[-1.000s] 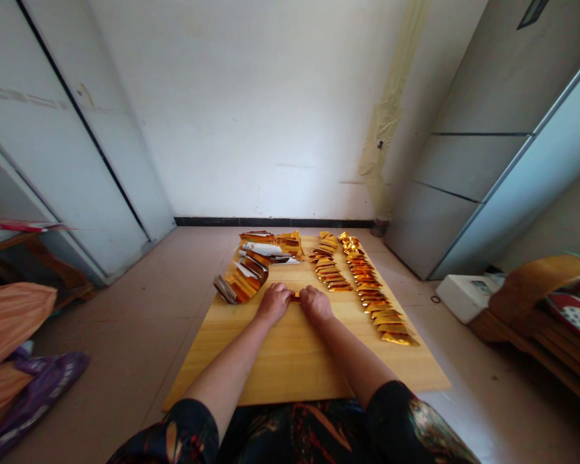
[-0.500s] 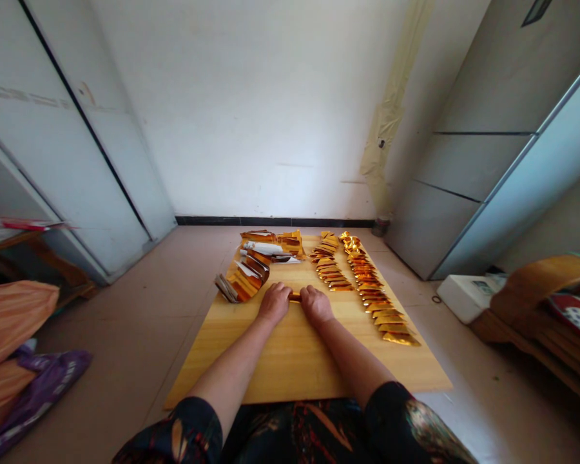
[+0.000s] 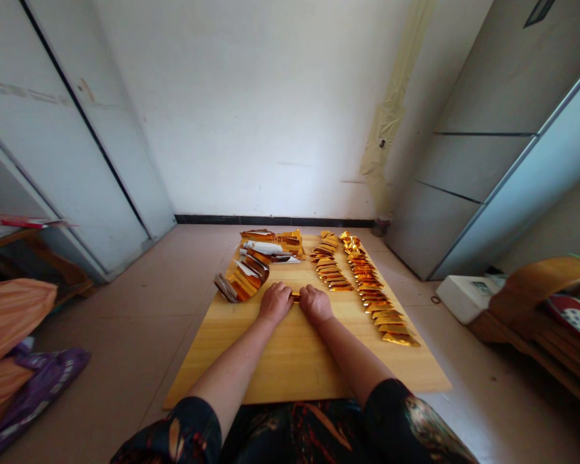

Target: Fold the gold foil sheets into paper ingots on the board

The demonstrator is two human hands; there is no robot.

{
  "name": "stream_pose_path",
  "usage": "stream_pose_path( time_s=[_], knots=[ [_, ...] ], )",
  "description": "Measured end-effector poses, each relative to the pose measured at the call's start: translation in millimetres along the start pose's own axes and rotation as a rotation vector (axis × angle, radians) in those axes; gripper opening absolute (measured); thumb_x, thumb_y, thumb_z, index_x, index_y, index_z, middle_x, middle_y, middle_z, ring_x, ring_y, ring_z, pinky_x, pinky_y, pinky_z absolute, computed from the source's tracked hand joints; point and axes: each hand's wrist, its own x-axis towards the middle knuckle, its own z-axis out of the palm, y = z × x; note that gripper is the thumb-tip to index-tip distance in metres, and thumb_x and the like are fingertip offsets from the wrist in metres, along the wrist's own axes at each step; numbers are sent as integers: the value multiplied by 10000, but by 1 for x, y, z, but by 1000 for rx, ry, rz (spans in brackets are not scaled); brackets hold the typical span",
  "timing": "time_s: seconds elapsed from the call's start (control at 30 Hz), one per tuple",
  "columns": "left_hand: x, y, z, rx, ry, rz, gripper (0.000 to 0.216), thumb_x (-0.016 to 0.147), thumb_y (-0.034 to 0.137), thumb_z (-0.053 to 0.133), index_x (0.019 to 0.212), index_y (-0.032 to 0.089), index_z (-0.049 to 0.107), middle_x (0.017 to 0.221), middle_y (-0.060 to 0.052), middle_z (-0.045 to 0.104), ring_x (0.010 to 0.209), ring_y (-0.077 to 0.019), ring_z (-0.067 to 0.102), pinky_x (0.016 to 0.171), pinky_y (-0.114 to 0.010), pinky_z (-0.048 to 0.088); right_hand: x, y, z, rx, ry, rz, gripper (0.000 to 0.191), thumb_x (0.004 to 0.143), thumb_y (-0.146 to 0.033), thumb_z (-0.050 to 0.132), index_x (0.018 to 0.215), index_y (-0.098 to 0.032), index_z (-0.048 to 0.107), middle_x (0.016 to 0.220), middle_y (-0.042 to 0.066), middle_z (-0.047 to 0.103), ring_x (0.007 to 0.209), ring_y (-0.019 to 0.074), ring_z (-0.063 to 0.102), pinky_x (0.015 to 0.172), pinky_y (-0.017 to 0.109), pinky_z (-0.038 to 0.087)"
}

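My left hand (image 3: 276,303) and my right hand (image 3: 316,304) are close together over the middle of the wooden board. Between them shows a narrow folded piece of gold foil paper (image 3: 296,297), its ends hidden by my closed fingers. To the right of my right hand lies a row of folded gold paper pieces (image 3: 332,274), overlapping one another. Farther right, a longer row of shiny folded gold pieces (image 3: 374,293) runs down the board. Beyond my left hand are curled stacks of gold paper sheets (image 3: 249,280).
The wooden board (image 3: 270,367) stands low before my lap. A white roll-like bundle (image 3: 262,247) lies among the sheets at the back left. A grey refrigerator (image 3: 464,161) and a white box (image 3: 466,296) are on the right; orange and purple bags (image 3: 24,361) on the left.
My hands have drawn slightly closer together, and less of the gold paper shows between them. The rows and stacks on the board have not moved.
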Motion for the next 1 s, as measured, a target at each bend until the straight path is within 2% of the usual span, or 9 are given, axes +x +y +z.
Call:
stream_pose_path(
  time_s=[0.27,0.6,1.0],
  knots=[
    [-1,3,-4,63,-4,22,179,873,214,447,880,194,624,922,-85,617,923,-226,541,786,-333,416,3,1,3,-39,-5,-17,232,935,-253,388,967,-191,609,967,100,641,876,182,627,681,228,430],
    [0,4,-2,96,-4,29,201,881,192,418,904,183,618,934,-94,607,910,-231,539,771,-338,408,7,-1,11,-82,19,1,252,938,-176,332,976,-183,581,948,100,632,834,172,636,656,231,442],
    [-1,4,0,63,6,-36,204,881,162,417,898,196,617,925,-76,608,898,-207,539,768,-309,398,-2,3,1,-51,-2,6,214,933,-156,370,992,-173,575,964,101,625,867,170,618,695,239,439]
  ],
)
